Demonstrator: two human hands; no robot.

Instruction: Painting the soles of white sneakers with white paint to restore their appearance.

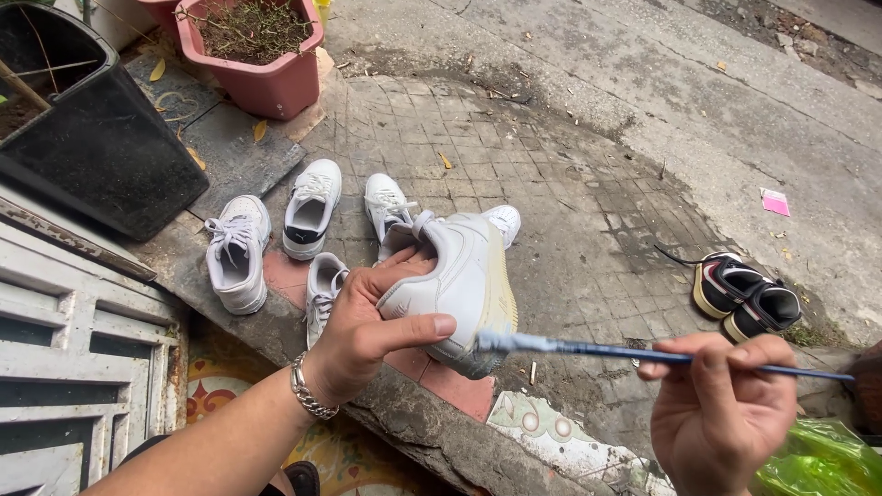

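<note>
**White sneaker held up to the brush**

The white sneaker (464, 276) was held in the air above the edge of the step, tipped on its side with the yellowed sole facing right and the heel toward the camera. The left hand (372, 317) was clamped on it, fingers tucked into the opening and the thumb pressed along the side panel near the heel. A chain bracelet (310, 390) sat on that wrist.

The right hand (726, 404) was closed around a thin blue paintbrush (634, 352), pinched between thumb and fingers, with the whitish bristle end touching the sneaker's heel near the sole.

The sneaker looked light and fairly stiff, its smooth leather-like upper probably a bit slippery where wet. A grip inside the collar, as here, seemed the surest hold and kept fingers off the side being worked. The brush looked light and slender, best held well back along the handle.

On the paving behind lay several more white sneakers (237, 253), and a dark pair with pale soles (749, 298) stood well apart to the right. A pink planter (262, 64) and a black tub (101, 138) stood at the upper left. A green plastic bag (822, 459) lay at the lower right.
</note>
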